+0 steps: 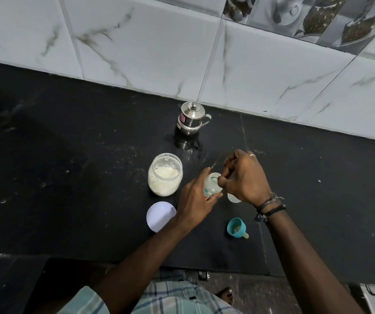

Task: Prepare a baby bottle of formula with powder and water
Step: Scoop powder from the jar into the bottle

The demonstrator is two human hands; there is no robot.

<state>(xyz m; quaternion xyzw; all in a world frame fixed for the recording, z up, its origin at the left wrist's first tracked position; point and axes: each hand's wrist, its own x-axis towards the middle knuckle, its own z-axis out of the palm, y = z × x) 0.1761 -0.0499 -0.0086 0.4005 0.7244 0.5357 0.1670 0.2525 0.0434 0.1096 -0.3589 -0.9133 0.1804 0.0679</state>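
While my left hand (195,200) grips the clear plastic bottle (212,185) upright on the black stone counter (68,155), my right hand (243,175) pinches a thin spoon (218,177) at its open mouth.

One bottle, long axis near vertical, mouth up toward me. One round clear jar (165,175) of white powder stands just to its left, one flat white lid (161,215) sits nearer me, one teal teat collar (236,227) lies on its side to the right, and one shiny steel pot (191,118) stands by the marbled tile wall (159,41).
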